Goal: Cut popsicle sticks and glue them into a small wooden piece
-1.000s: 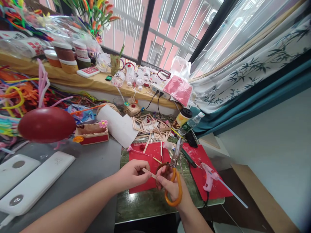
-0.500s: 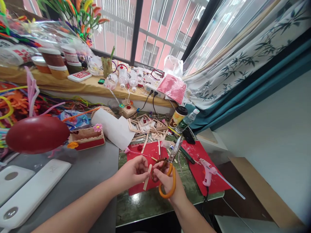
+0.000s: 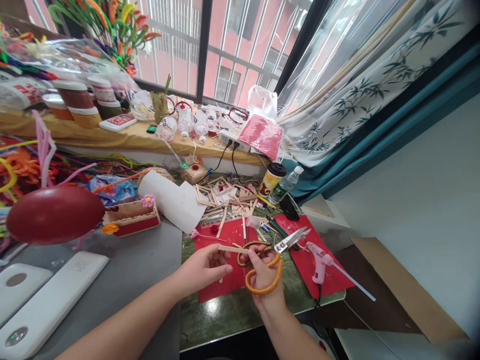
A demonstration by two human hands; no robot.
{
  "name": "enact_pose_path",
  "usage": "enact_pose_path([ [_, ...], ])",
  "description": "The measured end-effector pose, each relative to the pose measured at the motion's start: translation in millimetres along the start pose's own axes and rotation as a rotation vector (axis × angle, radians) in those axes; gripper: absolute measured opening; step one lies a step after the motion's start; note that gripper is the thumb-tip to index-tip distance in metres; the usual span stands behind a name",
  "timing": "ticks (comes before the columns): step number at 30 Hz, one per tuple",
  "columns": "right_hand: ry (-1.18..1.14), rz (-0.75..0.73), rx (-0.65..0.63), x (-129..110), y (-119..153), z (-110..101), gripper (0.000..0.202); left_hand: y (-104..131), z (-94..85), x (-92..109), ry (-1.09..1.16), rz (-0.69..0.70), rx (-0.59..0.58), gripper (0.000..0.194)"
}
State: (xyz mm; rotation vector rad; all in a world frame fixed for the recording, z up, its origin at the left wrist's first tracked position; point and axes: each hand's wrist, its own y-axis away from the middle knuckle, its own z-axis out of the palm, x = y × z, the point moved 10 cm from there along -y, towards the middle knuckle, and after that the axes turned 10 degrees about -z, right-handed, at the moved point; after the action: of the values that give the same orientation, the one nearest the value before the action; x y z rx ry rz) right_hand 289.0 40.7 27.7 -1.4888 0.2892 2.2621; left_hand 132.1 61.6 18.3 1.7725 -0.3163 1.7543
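My left hand (image 3: 205, 266) has its fingers loosely curled and its thumb apart from them, touching or close to the left end of a flat wooden stick (image 3: 233, 249). The stick lies nearly level between my hands, its right end under my right thumb. My right hand (image 3: 265, 267) is also closed round scissors with orange-brown handles (image 3: 267, 289), whose blades (image 3: 291, 239) point right and away, slightly parted. Below both hands is a red sheet (image 3: 210, 290). Part of another pale stick (image 3: 221, 279) shows beneath my left hand.
A pink glue gun (image 3: 319, 262) lies on a second red sheet (image 3: 337, 280) at right. Wooden sticks (image 3: 240, 205), a cup (image 3: 271, 180) and a bottle (image 3: 287, 185) stand or lie behind. Left are a small red-sided box (image 3: 137, 222) and a dark red balloon-like object (image 3: 56, 215).
The wooden stick has turned from steep to nearly level and is now under my right thumb. My left thumb has come away from it. The scissors have swung to point further right.
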Motion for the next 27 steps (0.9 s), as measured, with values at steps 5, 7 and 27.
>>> enact_pose_path([
  [5, 0.018, -0.011, 0.016, 2.8, 0.8, -2.5, 0.04, -5.0, -1.7, -8.9, 0.095, -0.041, 0.066, 0.036],
  [7, 0.047, 0.02, -0.007, 9.6, -3.0, -3.5, 0.041, -3.5, -22.6, 0.5, -0.028, 0.012, 0.195, 0.033],
  [27, 0.239, 0.212, -0.08, 45.2, -26.7, -11.7, 0.042, -9.8, -37.4, 12.6, -0.91, 0.162, 0.244, 0.014],
])
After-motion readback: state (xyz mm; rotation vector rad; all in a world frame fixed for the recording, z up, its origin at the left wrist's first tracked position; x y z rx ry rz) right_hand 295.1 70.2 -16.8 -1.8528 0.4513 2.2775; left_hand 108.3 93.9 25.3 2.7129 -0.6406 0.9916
